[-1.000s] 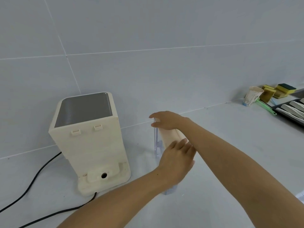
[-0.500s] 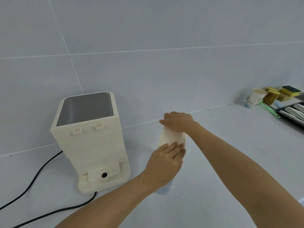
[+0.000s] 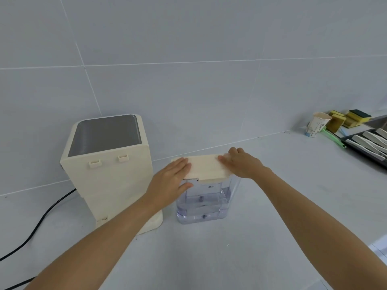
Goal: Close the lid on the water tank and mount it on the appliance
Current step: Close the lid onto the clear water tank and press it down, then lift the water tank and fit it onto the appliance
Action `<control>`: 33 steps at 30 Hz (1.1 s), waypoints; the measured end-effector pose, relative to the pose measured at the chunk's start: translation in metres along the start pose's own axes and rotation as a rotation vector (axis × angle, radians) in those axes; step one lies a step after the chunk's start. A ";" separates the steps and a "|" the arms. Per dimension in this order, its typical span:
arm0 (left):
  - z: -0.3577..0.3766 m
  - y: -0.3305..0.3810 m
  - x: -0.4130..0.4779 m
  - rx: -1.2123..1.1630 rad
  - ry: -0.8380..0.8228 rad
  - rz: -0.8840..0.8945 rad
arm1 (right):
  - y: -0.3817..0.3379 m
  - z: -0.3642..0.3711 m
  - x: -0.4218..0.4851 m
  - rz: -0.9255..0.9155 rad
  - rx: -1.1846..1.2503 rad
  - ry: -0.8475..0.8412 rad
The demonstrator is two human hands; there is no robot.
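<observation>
Left hand (image 3: 170,181): fingers flat and spread on the lid's left end, gripping nothing.
Right hand (image 3: 240,163): fingers pressed flat on the lid's right end.
Lid (image 3: 204,166): cream, lying under both sets of fingertips.
Water tank (image 3: 204,203): clear, below the fingers, standing on the counter (image 3: 293,206).
Appliance (image 3: 109,164): just left of the left fingers, apart from the tank.

Looks like a kitchen — pale tiled wall (image 3: 188,49) meeting a light countertop (image 3: 272,206), with a plugged-in cream appliance (image 3: 109,174), scrubbing sponges (image 3: 356,118), a paper cup (image 3: 317,124) and a dark tray of utensils (image 3: 368,143) — apparently domestic.
</observation>
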State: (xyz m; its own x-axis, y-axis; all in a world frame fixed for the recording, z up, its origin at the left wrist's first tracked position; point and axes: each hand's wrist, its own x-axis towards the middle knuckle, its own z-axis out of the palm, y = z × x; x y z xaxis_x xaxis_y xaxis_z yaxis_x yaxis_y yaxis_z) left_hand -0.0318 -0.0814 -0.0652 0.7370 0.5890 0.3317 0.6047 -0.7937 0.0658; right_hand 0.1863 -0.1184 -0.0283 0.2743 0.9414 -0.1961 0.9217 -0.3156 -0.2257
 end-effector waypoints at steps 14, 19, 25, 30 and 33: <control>0.007 -0.010 -0.006 -0.311 0.008 -0.164 | 0.006 0.021 -0.026 0.009 0.750 0.151; 0.020 -0.010 -0.007 -0.612 -0.148 -0.463 | 0.017 0.041 -0.038 -0.070 1.061 0.154; 0.041 -0.004 -0.006 -0.864 -0.236 -0.589 | 0.034 0.063 -0.033 -0.119 1.011 0.032; 0.050 -0.003 -0.001 -0.908 -0.229 -0.637 | 0.038 0.083 -0.025 -0.066 0.946 -0.037; 0.047 -0.003 -0.002 -0.880 -0.245 -0.658 | 0.036 0.087 -0.020 -0.005 0.916 -0.048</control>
State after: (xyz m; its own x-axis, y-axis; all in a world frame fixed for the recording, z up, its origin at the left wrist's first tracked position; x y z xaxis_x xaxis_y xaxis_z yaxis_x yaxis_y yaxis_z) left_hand -0.0204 -0.0728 -0.1106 0.4510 0.8699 -0.1998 0.5459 -0.0917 0.8328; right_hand 0.1899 -0.1586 -0.1160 0.2410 0.9434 -0.2278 0.3396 -0.3019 -0.8908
